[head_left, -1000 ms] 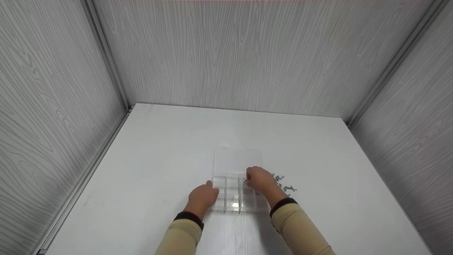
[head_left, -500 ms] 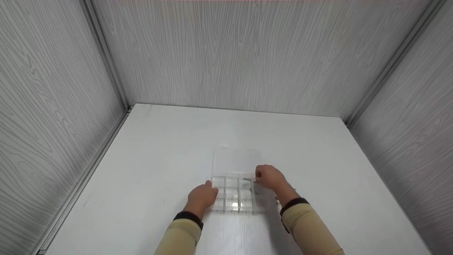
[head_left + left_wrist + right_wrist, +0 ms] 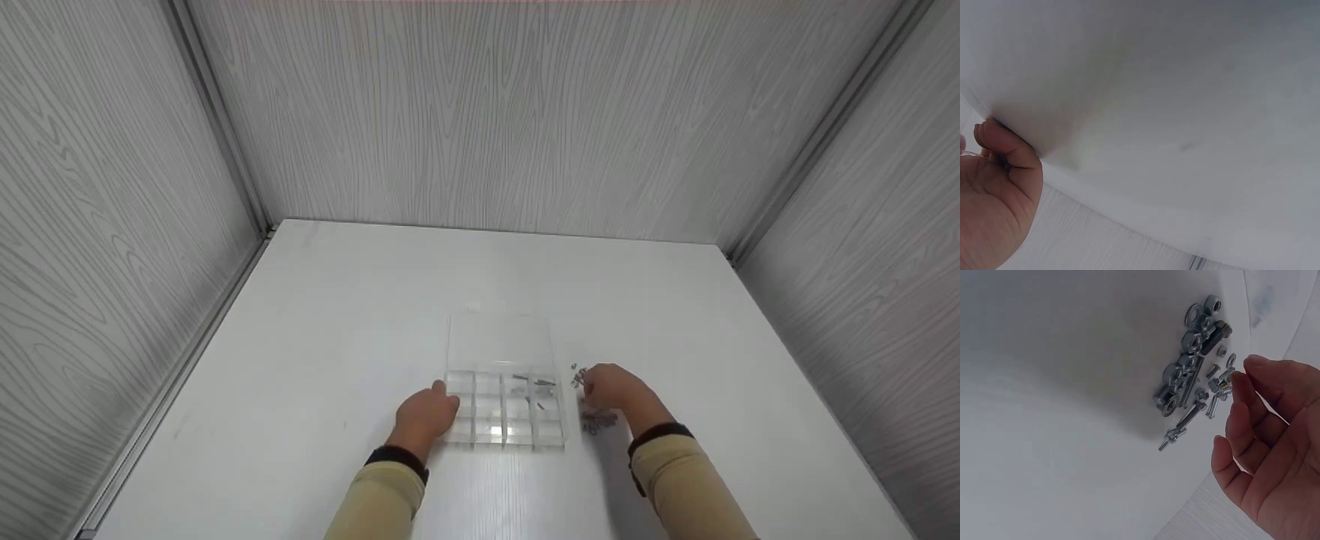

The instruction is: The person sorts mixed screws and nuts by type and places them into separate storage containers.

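Note:
A clear plastic compartment box (image 3: pixel 519 444) lies on the table, its lid (image 3: pixel 499 339) folded back flat behind it. My left hand (image 3: pixel 427 414) grips the box's left edge; in the left wrist view the fingers (image 3: pixel 1008 143) are curled at it. Several screws (image 3: pixel 544 382) lie in the back right compartments. Right of the box, my right hand (image 3: pixel 619 391) is over loose metal hardware. In the right wrist view its thumb and fingers (image 3: pixel 1241 433) are loosely bent beside small bolts (image 3: pixel 1221 389), nothing seen between the tips. Hex nuts (image 3: pixel 1190 342), washers (image 3: pixel 1170 405) and longer bolts (image 3: pixel 1189 388) lie bunched nearby.
The white table (image 3: pixel 360 300) runs back to a grey wood-grain panel (image 3: pixel 480 112). Similar panels stand at the left (image 3: pixel 112 225) and right (image 3: pixel 862 262). The pile of nuts and bolts (image 3: pixel 598 424) lies close to the box's right side.
My right hand has moved right, from over the box's back compartments to the loose hardware. Screws now show in the compartments it had covered. My left hand stays at the box's left edge.

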